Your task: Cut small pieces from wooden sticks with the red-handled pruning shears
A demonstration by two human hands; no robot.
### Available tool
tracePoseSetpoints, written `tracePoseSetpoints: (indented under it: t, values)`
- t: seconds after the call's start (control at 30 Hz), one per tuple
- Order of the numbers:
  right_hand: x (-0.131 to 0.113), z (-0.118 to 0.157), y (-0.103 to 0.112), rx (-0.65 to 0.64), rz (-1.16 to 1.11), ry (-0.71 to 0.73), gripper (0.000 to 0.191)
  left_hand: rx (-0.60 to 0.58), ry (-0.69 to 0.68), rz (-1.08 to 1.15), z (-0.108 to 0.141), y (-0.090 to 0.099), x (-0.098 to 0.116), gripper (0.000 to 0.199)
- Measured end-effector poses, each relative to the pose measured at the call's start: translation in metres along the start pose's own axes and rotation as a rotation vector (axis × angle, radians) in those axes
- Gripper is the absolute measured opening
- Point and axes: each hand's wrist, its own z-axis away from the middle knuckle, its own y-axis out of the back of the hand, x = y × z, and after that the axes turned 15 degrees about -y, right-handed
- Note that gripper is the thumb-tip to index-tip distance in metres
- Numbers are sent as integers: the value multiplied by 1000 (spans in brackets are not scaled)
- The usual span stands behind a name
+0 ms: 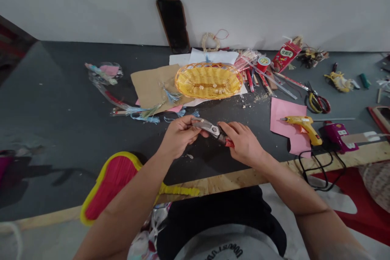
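Near the table's front edge, a metal hand tool [213, 128] like pruning shears, with red-and-dark handles, lies between both hands. My right hand [243, 140] is wrapped round its handles. My left hand [179, 135] is pinched at the tip of the tool's jaws; what its fingers hold there is too small to name. Just beyond the hands sits a yellow woven basket [210, 81] with a few small pale pieces inside. Brown paper [149, 83] and light blue tassels [172, 95] lie left of the basket.
A phone [175, 24] leans on the wall. To the right are a red drink carton [285, 55], scissors [318, 101], pink paper [282, 118], a yellow glue gun [304, 126] and a black cable [323, 185]. A red-and-yellow padded object [112, 178] is by the left forearm.
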Motion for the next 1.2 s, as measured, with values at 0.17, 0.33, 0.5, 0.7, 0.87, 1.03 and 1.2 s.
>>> tracePoseSetpoints:
  t: [0.17,0.33,0.5,0.7,0.87,1.03,1.2]
  values:
    - [-1,-4,-3,41,37,-43,65,117,-164,-252,0,-3,-6,23]
    - [-1,-6,-5,33,64,-44,70,204,-251,-481,5,-4,-9,16]
    - [2,-6,-2,20,61,14,75,130,-220,-343,4,1,-7,13]
    - [5,-7,0,19,53,43,71,32,-102,-86,-1,4,-5,19]
    - [4,-4,0,-2,6,33,68,36,-74,1,-1,1,-5,26]
    - [2,-2,-2,13,-9,-1,62,68,-126,-47,1,0,-12,23]
    - [-1,-6,-3,43,37,-36,65,201,-234,-284,2,-3,-15,16]
